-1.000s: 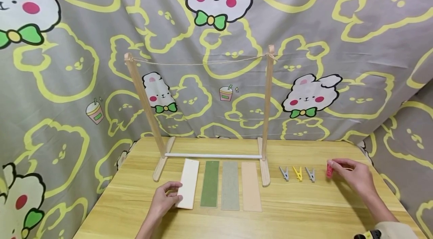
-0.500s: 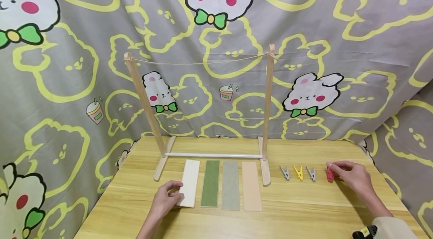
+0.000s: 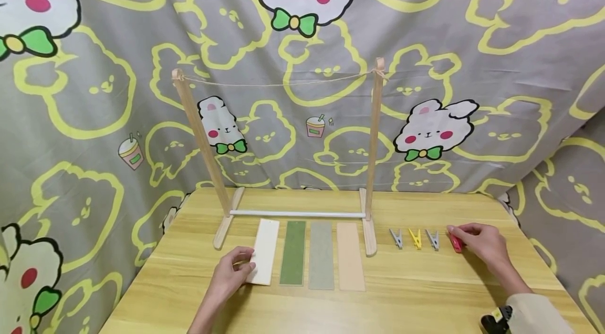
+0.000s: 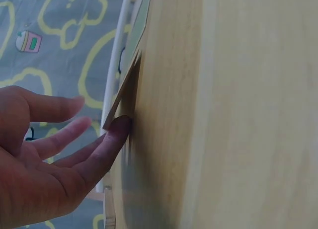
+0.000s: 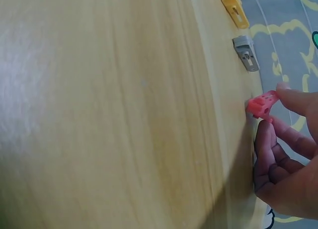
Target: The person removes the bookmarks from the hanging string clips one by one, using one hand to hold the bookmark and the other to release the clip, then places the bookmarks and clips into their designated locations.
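Observation:
A white rectangular card [image 3: 264, 252] lies leftmost in a row of cards, its left edge raised. My left hand [image 3: 230, 272] is at that edge. In the left wrist view, one fingertip [image 4: 119, 125] props up the tilted card [image 4: 118, 100] from below, while the other digits are spread apart from it. My right hand [image 3: 483, 243] pinches a red clothespin [image 3: 456, 243] by its handles. The right wrist view shows thumb and finger on opposite arms of the clothespin [image 5: 262, 104], its other end low at the tabletop.
Green [image 3: 293, 253], grey [image 3: 321, 255] and peach [image 3: 351, 257] cards continue the row. A grey clothespin [image 3: 396, 239], a yellow one [image 3: 415, 239] and another grey one [image 3: 432, 240] follow. Behind stands a wooden frame [image 3: 373, 150] with a string [image 3: 264, 85] across its top.
The red clothespin has turned from nearly upright to slanted and shifted slightly left with my right hand. My left hand stays at the white card's edge. The head view has tipped slightly.

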Available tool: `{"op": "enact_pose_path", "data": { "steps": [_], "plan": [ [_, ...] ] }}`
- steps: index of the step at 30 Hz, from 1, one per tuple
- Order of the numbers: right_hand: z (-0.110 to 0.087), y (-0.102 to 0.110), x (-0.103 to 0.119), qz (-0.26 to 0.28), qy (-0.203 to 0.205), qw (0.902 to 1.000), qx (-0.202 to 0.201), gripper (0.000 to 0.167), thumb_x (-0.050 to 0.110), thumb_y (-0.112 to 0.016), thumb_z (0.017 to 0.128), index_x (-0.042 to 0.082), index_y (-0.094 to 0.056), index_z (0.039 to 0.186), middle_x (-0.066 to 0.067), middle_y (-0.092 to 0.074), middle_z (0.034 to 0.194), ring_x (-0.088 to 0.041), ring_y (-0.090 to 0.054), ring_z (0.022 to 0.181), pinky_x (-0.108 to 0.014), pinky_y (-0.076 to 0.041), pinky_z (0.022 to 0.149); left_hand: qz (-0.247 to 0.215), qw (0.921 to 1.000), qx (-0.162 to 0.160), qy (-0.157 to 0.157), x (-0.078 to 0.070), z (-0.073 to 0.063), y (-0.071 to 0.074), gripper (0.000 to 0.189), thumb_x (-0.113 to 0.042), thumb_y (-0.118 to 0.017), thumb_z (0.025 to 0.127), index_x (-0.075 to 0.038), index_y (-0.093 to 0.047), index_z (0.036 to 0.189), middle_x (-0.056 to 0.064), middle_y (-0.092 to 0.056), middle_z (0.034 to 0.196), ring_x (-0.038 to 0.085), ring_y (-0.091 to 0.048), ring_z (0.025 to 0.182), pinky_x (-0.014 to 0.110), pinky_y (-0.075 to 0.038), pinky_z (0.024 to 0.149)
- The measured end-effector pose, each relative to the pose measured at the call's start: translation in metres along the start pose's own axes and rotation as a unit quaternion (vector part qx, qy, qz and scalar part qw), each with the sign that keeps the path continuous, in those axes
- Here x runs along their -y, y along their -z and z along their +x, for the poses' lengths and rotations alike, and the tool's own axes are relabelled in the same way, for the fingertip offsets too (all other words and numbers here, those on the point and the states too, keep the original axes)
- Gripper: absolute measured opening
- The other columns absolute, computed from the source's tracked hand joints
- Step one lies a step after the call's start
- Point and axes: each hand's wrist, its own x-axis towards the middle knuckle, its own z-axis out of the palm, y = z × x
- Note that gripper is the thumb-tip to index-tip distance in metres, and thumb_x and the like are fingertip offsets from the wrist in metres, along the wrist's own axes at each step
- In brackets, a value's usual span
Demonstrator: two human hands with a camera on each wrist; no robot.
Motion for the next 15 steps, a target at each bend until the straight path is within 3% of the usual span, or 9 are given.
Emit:
{"op": "enact_pose_path", "data": {
  "steps": [6,15],
  "plan": [
    [0.004,0.006,-0.004,-0.011,0.007,0.9998,-0.015,0.057,0.052,-0.071,0.094,-0.004,-0.076,0.103,-0.018,-0.075,0.095,-0.029,-0.064,0.084,-0.031,-0.045,0.065,-0.002,0.9998,0.006,-0.020,-0.004,0.002,-0.007,0.030,0.003,-0.070,0.092,0.004,-0.064,0.121,0.027,-0.067,0.121,0.037,-0.069,0.103,0.033,-0.061,0.076],
    [0.001,-0.006,-0.010,-0.015,-0.012,0.9996,-0.020,0.057,0.053,-0.072,0.092,-0.003,-0.076,0.102,-0.017,-0.075,0.094,-0.028,-0.065,0.082,-0.031,-0.045,0.063,0.008,0.9996,0.006,-0.026,-0.006,0.002,0.000,0.027,0.006,-0.070,0.092,0.005,-0.065,0.118,0.023,-0.069,0.114,0.036,-0.069,0.102,0.034,-0.062,0.078]
  ]
}}
